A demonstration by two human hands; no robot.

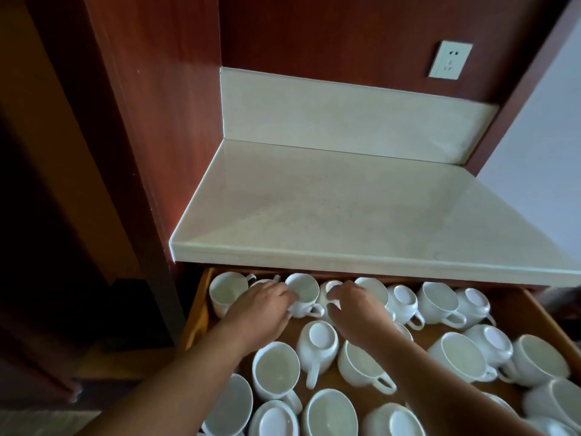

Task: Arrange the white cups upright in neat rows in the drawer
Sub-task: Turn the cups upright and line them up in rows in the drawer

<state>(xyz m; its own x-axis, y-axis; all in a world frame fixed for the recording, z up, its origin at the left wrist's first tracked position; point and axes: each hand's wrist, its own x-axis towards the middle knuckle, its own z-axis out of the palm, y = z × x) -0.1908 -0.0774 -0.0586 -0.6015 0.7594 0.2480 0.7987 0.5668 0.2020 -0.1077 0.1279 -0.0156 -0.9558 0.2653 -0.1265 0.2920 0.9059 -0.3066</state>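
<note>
Crowding drawer (pixel 197 319): white cups (pixel 276 369), some inverted; left hand (pixel 264 306), right hand (pixel 355 309) seemingly gripping.

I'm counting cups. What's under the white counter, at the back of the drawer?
A row of cups peeks out under the counter. Further back the drawer is covered, so nothing there shows.

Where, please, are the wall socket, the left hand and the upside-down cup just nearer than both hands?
wall socket (pixel 450 60): head view, middle of its white faceplate.
left hand (pixel 264 305): head view, back of the hand.
upside-down cup (pixel 318 338): head view, its upturned flat base.
</note>
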